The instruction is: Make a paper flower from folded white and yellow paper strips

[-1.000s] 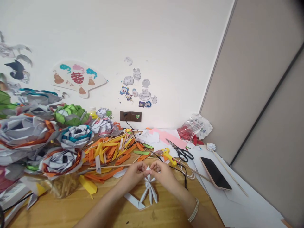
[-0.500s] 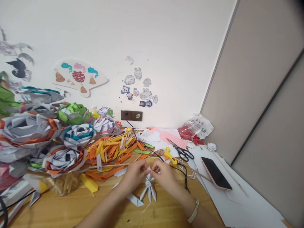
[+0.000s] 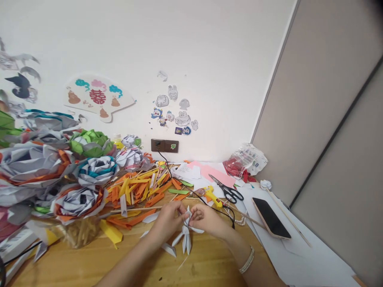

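A folded white paper flower (image 3: pixel 186 238) with several pointed petals is held just above the wooden table. My left hand (image 3: pixel 172 220) pinches it near its upper petal, thumb and fingers closed. On the other side, my right hand (image 3: pixel 206 220) has its fingers curled against the same upper petal; the exact contact of the fingertips is partly hidden. Lower petals fan out toward me below both hands. Beside my left wrist, a folded white paper strip (image 3: pixel 169 250) lies on the table.
Orange and yellow folded strips (image 3: pixel 137 189) are heaped behind my left hand. Large paper flowers (image 3: pixel 97 169) crowd the left. Beyond my right hand lie a yellow glue gun (image 3: pixel 213 196) with its cord, black scissors (image 3: pixel 230 193) and a phone (image 3: pixel 271 217) on white sheets (image 3: pixel 314 259).
My right hand has shifted slightly right and its fingers have curled more, showing more of the upper petal. The flower has turned a little, and a petal now shows at its right.
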{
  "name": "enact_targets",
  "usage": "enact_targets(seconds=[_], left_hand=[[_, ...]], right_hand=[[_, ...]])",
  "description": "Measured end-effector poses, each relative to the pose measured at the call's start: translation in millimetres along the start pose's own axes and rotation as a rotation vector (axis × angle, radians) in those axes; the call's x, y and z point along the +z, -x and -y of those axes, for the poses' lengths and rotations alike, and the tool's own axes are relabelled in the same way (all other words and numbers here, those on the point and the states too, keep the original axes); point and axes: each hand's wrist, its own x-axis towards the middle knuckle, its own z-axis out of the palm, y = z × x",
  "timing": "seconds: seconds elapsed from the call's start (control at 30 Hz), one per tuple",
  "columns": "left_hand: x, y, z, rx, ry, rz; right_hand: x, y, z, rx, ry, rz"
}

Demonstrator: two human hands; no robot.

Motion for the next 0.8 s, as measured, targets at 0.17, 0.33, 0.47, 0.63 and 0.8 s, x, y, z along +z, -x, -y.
enact_targets(seconds=[0.17,0.33,0.47,0.63,0.8], left_hand=[[-2.0,-3.2,4.2,-0.016,0.126,0.095],[-8.1,-7.3,18.7,-0.022,0.23,0.292],[-8.9,-4.8,17.3,-0.047,0.18,0.271],[-4.8,2.0,1.5,-0.006,-0.085,0.155],[-2.3,3.6,-4.1,0.076,-0.211,0.081]], right_hand=[[2.1,0.6,2.6,-0.067,0.041,-0.066],[2.4,1.7,5.3,-0.082,-0.005,-0.084],[0.3,1.4,3.6,-0.044,-0.028,-0.065],[-0.3,0.0,-0.5,-0.034,0.024,-0.105],[0.6,-1.5,-4.8,-0.092,0.108,-0.18]])
